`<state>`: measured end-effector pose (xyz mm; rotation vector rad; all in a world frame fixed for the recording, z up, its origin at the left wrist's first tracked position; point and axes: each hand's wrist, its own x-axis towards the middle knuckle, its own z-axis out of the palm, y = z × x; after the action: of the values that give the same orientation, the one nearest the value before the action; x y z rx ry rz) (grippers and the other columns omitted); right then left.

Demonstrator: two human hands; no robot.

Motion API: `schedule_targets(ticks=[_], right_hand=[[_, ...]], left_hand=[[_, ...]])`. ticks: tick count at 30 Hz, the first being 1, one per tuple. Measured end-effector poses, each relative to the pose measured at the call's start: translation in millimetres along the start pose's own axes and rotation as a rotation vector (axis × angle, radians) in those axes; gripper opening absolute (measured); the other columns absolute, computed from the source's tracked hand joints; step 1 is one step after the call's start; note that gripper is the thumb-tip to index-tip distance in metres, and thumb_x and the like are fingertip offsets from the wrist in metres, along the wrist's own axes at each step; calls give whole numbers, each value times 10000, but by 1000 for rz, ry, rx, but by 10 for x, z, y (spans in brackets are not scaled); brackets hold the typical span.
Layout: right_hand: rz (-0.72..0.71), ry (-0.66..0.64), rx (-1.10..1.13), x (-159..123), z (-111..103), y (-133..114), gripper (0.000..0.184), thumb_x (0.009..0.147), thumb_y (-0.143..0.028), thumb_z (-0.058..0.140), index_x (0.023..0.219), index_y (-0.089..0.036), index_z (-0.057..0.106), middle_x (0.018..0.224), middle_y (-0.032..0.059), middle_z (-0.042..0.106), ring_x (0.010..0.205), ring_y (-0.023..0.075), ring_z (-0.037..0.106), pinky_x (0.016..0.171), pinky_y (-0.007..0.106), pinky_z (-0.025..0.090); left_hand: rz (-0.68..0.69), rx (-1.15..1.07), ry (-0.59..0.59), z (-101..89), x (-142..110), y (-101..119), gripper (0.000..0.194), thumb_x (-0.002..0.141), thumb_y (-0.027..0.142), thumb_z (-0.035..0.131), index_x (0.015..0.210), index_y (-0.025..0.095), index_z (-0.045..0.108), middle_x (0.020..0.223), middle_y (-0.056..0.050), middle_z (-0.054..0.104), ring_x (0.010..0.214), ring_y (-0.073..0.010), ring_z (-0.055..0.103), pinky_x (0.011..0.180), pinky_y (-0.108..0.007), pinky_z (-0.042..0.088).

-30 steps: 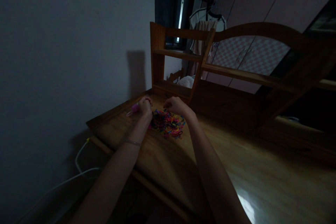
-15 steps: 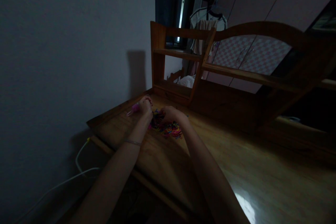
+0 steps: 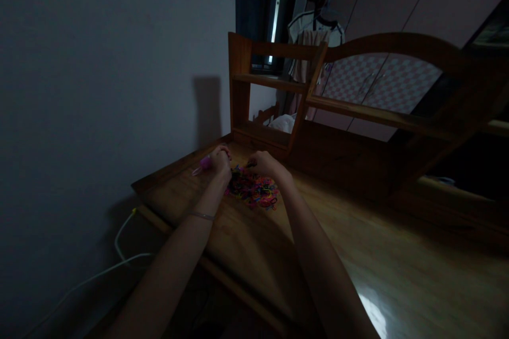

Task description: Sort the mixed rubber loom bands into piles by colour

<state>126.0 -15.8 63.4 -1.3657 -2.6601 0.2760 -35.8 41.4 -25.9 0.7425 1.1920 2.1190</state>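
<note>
A pile of small rubber bands (image 3: 254,192) in several bright colours lies on the wooden desk (image 3: 246,238), near its far left corner. My left hand (image 3: 220,161) rests at the pile's left edge, closed around a pink tool (image 3: 202,164) whose end sticks out to the left. My right hand (image 3: 264,164) hovers over the pile's far side with its fingertips pinched on something small and dark, likely one band. A thin bracelet (image 3: 201,215) circles my left wrist. The room is dim.
A wooden hutch (image 3: 274,85) with shelves rises at the back of the desk. A grey wall (image 3: 99,74) stands to the left. A white cable (image 3: 123,243) hangs below the desk's left edge. Clothes on hangers (image 3: 314,32) hang behind.
My right hand dipped into the pile half a second ago and has now lifted back to its far side with the fingertips pinched. My left hand stayed put.
</note>
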Motion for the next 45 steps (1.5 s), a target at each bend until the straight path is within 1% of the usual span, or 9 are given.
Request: schedule_targets(ticks=[5, 10, 13, 19, 24, 28, 31, 36, 45], right_hand=[[26, -106, -15, -41, -12, -10, 306, 759, -216, 712, 1063, -176, 704, 1070, 87, 718, 940, 190, 673, 702, 197, 471], [81, -240, -49, -70, 26, -18, 623, 556, -298, 865, 1141, -211, 668, 1125, 90, 701, 958, 242, 674, 705, 243, 513], [104, -265, -73, -50, 85, -32, 700, 527, -260, 871, 1187, -207, 644, 1165, 106, 684, 1021, 267, 658, 762, 268, 521], [128, -217, -77, -27, 91, -45, 478, 626, -94, 759, 1090, -188, 699, 1096, 112, 711, 976, 242, 679, 773, 246, 513], [139, -87, -27, -96, -89, 16, 358, 722, -138, 716, 1080, -150, 709, 1094, 138, 706, 993, 231, 671, 779, 231, 501], [123, -79, 47, -163, -211, 46, 275, 784, -136, 672, 1053, -154, 724, 997, 100, 736, 838, 168, 700, 679, 192, 501], [117, -112, 84, -189, -250, 60, 270, 743, -49, 660, 976, -152, 749, 889, 73, 752, 748, 150, 698, 617, 181, 491], [92, -82, 123, -179, -250, 92, 343, 697, 41, 606, 944, -145, 756, 883, 67, 752, 747, 135, 689, 596, 166, 474], [77, 78, 127, -135, -207, 151, 238, 666, -128, 769, 902, -119, 739, 873, 95, 726, 804, 173, 669, 648, 213, 468]], left_hand=[[-7, 7, -9, -10, 17, -25, 124, 511, 102, 396, 536, 189, 481, 455, 42, 410, 392, -82, 361, 406, -198, 252], [-3, 19, -17, -16, 47, -56, 146, 502, 103, 392, 543, 193, 500, 452, 40, 415, 396, -89, 363, 404, -201, 251], [-2, 22, -17, -12, 45, -57, 144, 500, 100, 389, 536, 193, 493, 453, 40, 415, 397, -87, 362, 407, -200, 251], [-9, 18, -12, -8, -5, -13, 133, 512, 100, 391, 532, 193, 482, 459, 39, 412, 395, -85, 360, 404, -203, 250], [-10, 24, -8, 0, -54, 40, 129, 520, 94, 400, 523, 190, 486, 468, 38, 418, 407, -83, 371, 409, -199, 258], [-13, 28, -4, 5, -58, 58, 127, 523, 93, 401, 523, 189, 485, 461, 37, 415, 406, -85, 370, 407, -200, 249], [-16, 29, 0, 3, -43, 45, 120, 520, 95, 402, 515, 188, 477, 456, 37, 412, 401, -86, 370, 406, -204, 250], [-16, 24, 7, -3, -16, 1, 122, 519, 99, 399, 520, 189, 481, 462, 38, 417, 399, -85, 374, 407, -206, 252], [-14, 19, -6, -5, -9, -5, 134, 501, 93, 387, 520, 188, 479, 463, 38, 418, 401, -81, 369, 404, -193, 255]])
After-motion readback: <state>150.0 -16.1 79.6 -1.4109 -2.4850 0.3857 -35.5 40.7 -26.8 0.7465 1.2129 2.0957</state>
